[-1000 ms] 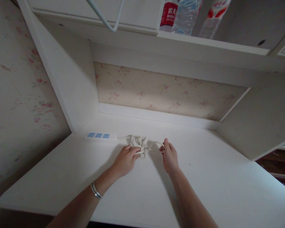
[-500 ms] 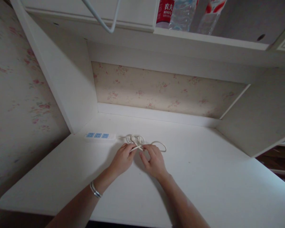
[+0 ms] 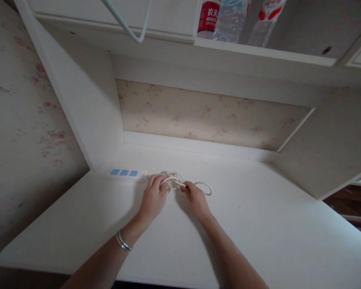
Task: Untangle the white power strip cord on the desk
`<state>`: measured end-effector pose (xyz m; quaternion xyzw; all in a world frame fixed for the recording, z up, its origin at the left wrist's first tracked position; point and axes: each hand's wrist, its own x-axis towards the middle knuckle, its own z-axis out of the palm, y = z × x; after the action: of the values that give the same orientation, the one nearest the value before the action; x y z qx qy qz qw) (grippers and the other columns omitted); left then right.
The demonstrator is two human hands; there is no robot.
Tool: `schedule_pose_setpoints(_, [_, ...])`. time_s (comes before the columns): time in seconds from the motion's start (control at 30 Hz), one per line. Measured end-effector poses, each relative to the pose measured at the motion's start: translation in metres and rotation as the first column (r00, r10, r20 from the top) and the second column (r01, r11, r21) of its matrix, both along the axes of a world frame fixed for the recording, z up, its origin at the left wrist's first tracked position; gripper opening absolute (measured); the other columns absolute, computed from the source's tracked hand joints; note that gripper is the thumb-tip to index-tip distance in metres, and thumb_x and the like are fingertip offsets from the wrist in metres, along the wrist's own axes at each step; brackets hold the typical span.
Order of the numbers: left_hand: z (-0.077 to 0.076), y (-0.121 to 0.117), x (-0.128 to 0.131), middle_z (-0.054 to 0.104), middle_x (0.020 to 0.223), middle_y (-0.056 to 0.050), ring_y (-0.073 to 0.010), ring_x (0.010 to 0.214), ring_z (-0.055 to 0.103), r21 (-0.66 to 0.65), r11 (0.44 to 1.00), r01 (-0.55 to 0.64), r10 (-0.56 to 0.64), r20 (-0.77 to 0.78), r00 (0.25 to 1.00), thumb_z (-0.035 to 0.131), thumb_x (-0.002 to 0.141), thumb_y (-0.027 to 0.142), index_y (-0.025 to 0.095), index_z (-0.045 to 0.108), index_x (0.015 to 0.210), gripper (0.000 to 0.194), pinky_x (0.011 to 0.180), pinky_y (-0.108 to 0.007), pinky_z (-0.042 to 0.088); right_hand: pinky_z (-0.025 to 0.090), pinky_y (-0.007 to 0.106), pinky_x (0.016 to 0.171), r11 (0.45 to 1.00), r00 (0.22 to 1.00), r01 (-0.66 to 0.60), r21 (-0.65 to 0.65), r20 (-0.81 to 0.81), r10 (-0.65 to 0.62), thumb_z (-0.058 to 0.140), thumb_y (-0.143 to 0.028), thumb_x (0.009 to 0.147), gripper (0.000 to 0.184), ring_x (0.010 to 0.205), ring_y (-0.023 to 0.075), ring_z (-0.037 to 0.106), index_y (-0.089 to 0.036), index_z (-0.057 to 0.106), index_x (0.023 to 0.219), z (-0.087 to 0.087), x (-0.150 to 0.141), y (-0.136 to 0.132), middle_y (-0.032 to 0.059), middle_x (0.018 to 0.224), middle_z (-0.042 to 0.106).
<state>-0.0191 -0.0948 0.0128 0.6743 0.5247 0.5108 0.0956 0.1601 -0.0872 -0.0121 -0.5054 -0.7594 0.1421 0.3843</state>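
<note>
A white power strip (image 3: 141, 176) with blue socket faces lies at the left of the white desk. Its white power cord (image 3: 176, 175) sits in a loose tangle to the right of the strip. My left hand (image 3: 154, 195) is closed around part of the tangle, with a loop arching over its fingertips. Thumb and fingers of my right hand (image 3: 196, 200) pinch the same cord a short way to the right. Beyond the right hand a loop of cord rests on the desk. The plug cannot be made out.
White side panels and a floral wall strip enclose the desk (image 3: 258, 224) at the back. Overhead, an open shelf (image 3: 267, 51) holds plastic bottles (image 3: 231, 20), and a pale metal bar (image 3: 124, 26) hangs down. A wooden surface shows at the far right.
My left hand has shifted slightly left and my right hand slightly right, so they are farther apart. The right fingers have closed on the cord, and the stretch between the hands is longer.
</note>
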Motion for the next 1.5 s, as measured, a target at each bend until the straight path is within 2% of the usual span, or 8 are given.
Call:
schedule_pose_setpoints(0.23, [-0.006,0.012,-0.012,0.062,0.097,-0.007,-0.0178,0.081,0.062,-0.167,0.984,-0.059,0.084,0.148,0.985,0.044,0.088,0.034,0.019,0.058,0.100,0.023,0.064,-0.028,0.050,0.043,0.029,0.074,0.996,0.975,-0.081,-0.042,-0.209,0.071,0.040,-0.030,0.091,0.021,0.082,0.0178,0.060,-0.021,0.057,0.100,0.001,0.005,0.004,0.0057,0.089,0.067])
schedule_pose_setpoints(0.4, [-0.009,0.019,-0.019,0.066,0.088,-0.005,-0.0169,0.071,0.063,-0.290,0.952,0.099,-0.015,0.278,0.960,0.047,0.086,0.039,0.018,0.058,0.103,0.029,0.057,-0.024,0.048,0.046,0.035,0.082,0.967,0.740,-0.197,-0.163,-0.671,0.038,0.053,-0.045,0.084,0.024,0.091,0.0201,0.063,-0.021,0.057,0.090,0.002,0.006,0.008,0.0077,0.107,0.065])
schedule_pose_setpoints(0.53, [-0.002,0.015,-0.021,0.064,0.097,-0.006,-0.0174,0.091,0.060,-0.148,0.954,0.262,-0.229,0.207,0.951,0.053,0.084,0.029,0.018,0.065,0.097,0.021,0.082,-0.029,0.047,0.049,0.033,0.073,0.965,0.584,-0.129,-0.227,-0.804,-0.111,0.058,-0.051,0.079,0.035,0.076,0.0187,0.065,-0.019,0.062,0.092,0.005,0.010,0.012,0.0096,0.099,0.068])
schedule_pose_setpoints(0.67, [0.001,0.010,-0.024,0.057,0.105,-0.006,-0.0172,0.100,0.055,-0.128,0.901,0.415,-0.396,0.151,0.906,0.057,0.077,0.016,0.021,0.072,0.084,0.017,0.086,-0.028,0.046,0.044,0.025,0.053,0.946,0.511,-0.082,-0.314,-0.828,-0.231,0.061,-0.052,0.076,0.039,0.054,0.0109,0.056,-0.016,0.064,0.091,0.009,0.018,0.015,0.0073,0.087,0.070])
schedule_pose_setpoints(0.9, [-0.013,0.005,-0.024,0.052,0.125,-0.004,-0.0191,0.110,0.051,-0.237,0.824,0.514,-0.541,-0.060,0.839,0.048,0.065,-0.005,0.025,0.076,0.069,0.041,0.095,-0.033,0.040,0.038,0.019,0.048,0.936,0.333,-0.167,-0.310,-0.911,-0.243,0.062,-0.050,0.077,0.035,0.047,0.0056,0.045,-0.016,0.064,0.082,0.020,0.022,0.007,0.0010,0.072,0.064])
schedule_pose_setpoints(1.13, [-0.011,0.000,-0.017,0.068,0.097,-0.002,-0.0183,0.096,0.055,-0.302,0.763,0.572,-0.645,-0.280,0.711,0.045,0.065,-0.005,0.027,0.075,0.072,0.045,0.088,-0.034,0.039,0.038,0.016,0.048,0.961,0.175,-0.203,-0.189,-0.972,-0.154,0.065,-0.043,0.078,0.026,0.050,0.0041,0.045,-0.018,0.062,0.083,0.025,0.026,0.005,-0.0020,0.074,0.060])
schedule_pose_setpoints(1.33, [-0.002,-0.006,-0.016,0.067,0.094,-0.003,-0.0178,0.095,0.058,-0.325,0.753,0.572,-0.571,0.110,0.814,0.044,0.074,0.004,0.019,0.064,0.079,0.025,0.083,-0.031,0.042,0.040,0.015,0.047,0.966,0.107,-0.230,-0.119,-0.990,-0.097,0.064,-0.041,0.079,0.022,0.050,0.0040,0.043,-0.020,0.060,0.084,0.031,0.025,0.004,-0.0041,0.072,0.056])
schedule_pose_setpoints(1.5, [0.008,-0.011,-0.015,0.064,0.092,-0.004,-0.0175,0.091,0.059,-0.347,0.716,0.606,-0.492,0.365,0.790,0.057,0.078,0.022,0.019,0.053,0.098,0.020,0.081,-0.030,0.044,0.044,0.016,0.049,0.957,0.043,-0.271,-0.106,-0.994,-0.098,0.064,-0.038,0.080,0.018,0.048,0.0045,0.040,-0.022,0.059,0.083,0.034,0.029,0.006,-0.0050,0.071,0.053])
